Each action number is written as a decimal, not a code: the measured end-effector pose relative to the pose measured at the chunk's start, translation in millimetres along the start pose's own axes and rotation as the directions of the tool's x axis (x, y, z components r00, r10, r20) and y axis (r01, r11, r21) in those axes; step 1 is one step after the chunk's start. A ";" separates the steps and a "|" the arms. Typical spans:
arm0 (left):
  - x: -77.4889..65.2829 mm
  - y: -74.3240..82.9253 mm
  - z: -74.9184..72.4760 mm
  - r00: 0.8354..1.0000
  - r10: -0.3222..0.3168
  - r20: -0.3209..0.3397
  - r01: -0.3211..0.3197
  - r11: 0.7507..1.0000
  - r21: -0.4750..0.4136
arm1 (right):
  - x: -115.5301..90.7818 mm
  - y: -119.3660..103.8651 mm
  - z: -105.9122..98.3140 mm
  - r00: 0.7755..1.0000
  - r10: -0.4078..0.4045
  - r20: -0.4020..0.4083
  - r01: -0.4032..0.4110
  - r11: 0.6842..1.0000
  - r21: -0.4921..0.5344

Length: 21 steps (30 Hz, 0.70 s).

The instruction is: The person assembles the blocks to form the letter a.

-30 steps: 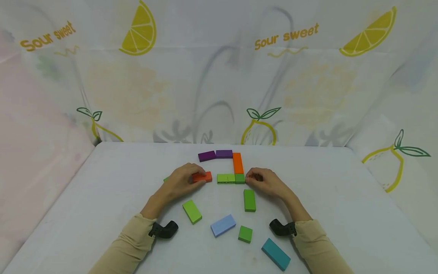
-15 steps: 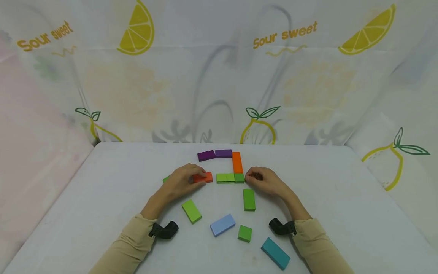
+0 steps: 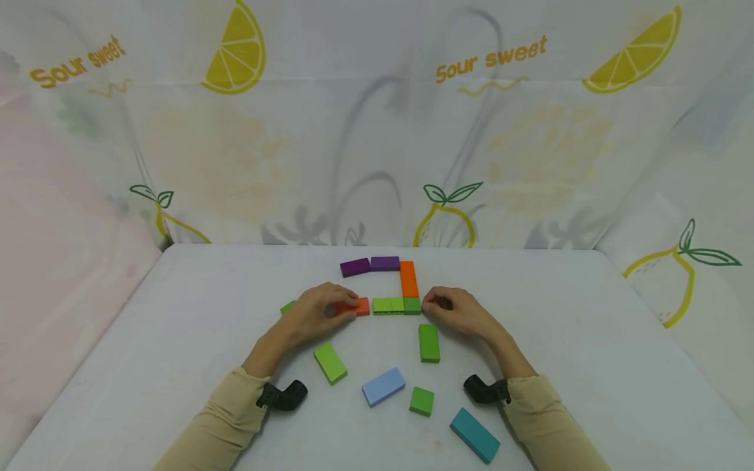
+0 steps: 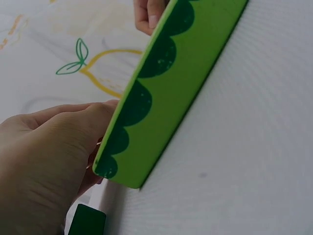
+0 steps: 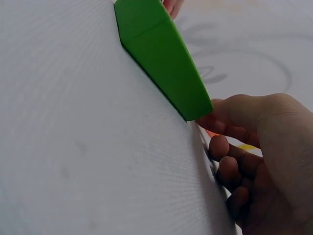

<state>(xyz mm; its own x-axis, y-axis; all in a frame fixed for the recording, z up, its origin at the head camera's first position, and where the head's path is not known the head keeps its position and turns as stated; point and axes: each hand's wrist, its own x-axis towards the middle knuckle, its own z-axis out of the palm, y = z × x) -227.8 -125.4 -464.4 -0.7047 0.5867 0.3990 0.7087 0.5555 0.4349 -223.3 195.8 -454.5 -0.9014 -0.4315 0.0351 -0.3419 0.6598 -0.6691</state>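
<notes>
The left hand (image 3: 321,311) holds a red-orange block (image 3: 362,306) between thumb and fingers, low over the white table. The block's left part is hidden under the hand. A narrow gap separates its right end from a light green block (image 3: 387,306). That block sits against a small green block (image 3: 412,306). At the small block's right end, the right hand (image 3: 459,313) rests with loosely curled fingers, fingertips right at its edge. In the left wrist view, a light green block with dark green scallops (image 4: 161,98) partly covers the left hand. A green block (image 5: 161,63) fills the top of the right wrist view.
Behind the row lie a dark purple block (image 3: 355,267), a violet block (image 3: 385,263) and an upright-running orange block (image 3: 409,279). Nearer are a light green block (image 3: 330,363), a green block (image 3: 429,343), a blue block (image 3: 383,387), a green cube-like block (image 3: 421,401) and a teal block (image 3: 474,436).
The left hand has slid the red-orange block slightly right, narrowing the gap to the light green block. The right hand has stayed in place.
</notes>
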 end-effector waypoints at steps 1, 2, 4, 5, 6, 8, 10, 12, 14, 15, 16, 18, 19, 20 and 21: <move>0.1 0.0 0.0 1.000 0.002 0.001 -0.002 1.000 0.000 | 0.0 0.0 0.0 1.000 0.000 -0.001 0.000 1.000 0.000; 0.1 0.1 0.1 1.000 0.004 0.002 -0.004 1.000 0.002 | 0.0 0.0 0.0 1.000 -0.001 -0.002 0.001 1.000 0.000; 0.3 -0.1 0.3 1.000 0.007 0.005 -0.007 1.000 0.005 | -0.2 0.0 0.0 1.000 -0.003 -0.002 0.003 1.000 0.000; 0.3 0.0 0.1 1.000 0.010 0.006 -0.010 1.000 0.007 | -0.2 -0.1 0.0 1.000 -0.003 -0.002 0.003 1.000 0.000; 0.3 -0.2 0.2 1.000 0.012 0.008 -0.012 1.000 0.009 | -0.3 -0.1 -0.1 1.000 -0.003 -0.002 0.003 1.000 0.000; 0.3 0.1 -0.2 1.000 0.019 0.011 -0.019 1.000 0.014 | -0.4 -0.3 -0.1 1.000 -0.004 -0.001 0.004 1.000 0.002; 0.4 0.7 -0.8 1.000 0.026 0.013 -0.026 1.000 0.015 | -0.5 -0.6 -0.1 1.000 -0.004 -0.001 0.004 1.000 0.003; 0.5 1.3 -1.3 0.999 0.030 0.016 -0.030 0.999 0.014 | -0.6 -1.0 -0.2 1.000 -0.003 -0.001 0.003 1.000 0.002; 0.5 1.8 -1.8 0.999 0.033 0.016 -0.034 0.999 0.013 | -0.6 -1.4 -0.1 1.000 -0.004 -0.001 0.004 1.000 -0.001; 0.6 2.0 -1.9 0.999 0.034 0.015 -0.034 0.999 0.013 | -0.7 -1.7 -0.1 1.000 -0.003 -0.002 0.003 1.000 -0.002; 0.8 2.1 -2.1 0.999 0.035 0.014 -0.035 0.999 0.013 | -0.6 -2.2 -0.3 1.000 -0.002 -0.002 0.002 1.000 -0.002; 1.0 2.2 -2.1 0.999 0.033 0.013 -0.033 0.999 0.012 | -0.6 -2.8 -0.4 1.000 -0.003 -0.004 0.003 1.000 -0.004; 1.1 2.0 -2.0 0.999 0.031 0.015 -0.031 0.999 0.012 | -0.5 -3.1 -0.5 1.000 -0.002 -0.004 0.002 1.000 -0.004; 1.2 2.1 -2.1 0.999 0.030 0.015 -0.031 0.999 0.011 | -0.4 -3.3 -0.7 1.000 -0.002 -0.004 0.002 1.000 -0.003; 1.2 1.9 -2.0 0.999 0.030 0.016 -0.030 1.000 0.009 | -0.4 -3.5 -0.8 1.000 -0.001 -0.004 0.001 1.000 -0.002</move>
<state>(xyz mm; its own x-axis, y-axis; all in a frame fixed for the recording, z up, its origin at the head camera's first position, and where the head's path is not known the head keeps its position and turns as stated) -227.3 -124.8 -461.6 -0.6826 0.6125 0.3986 0.7298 0.5430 0.4155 -222.0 194.1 -451.5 -0.9023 -0.4294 0.0389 -0.3434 0.6609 -0.6673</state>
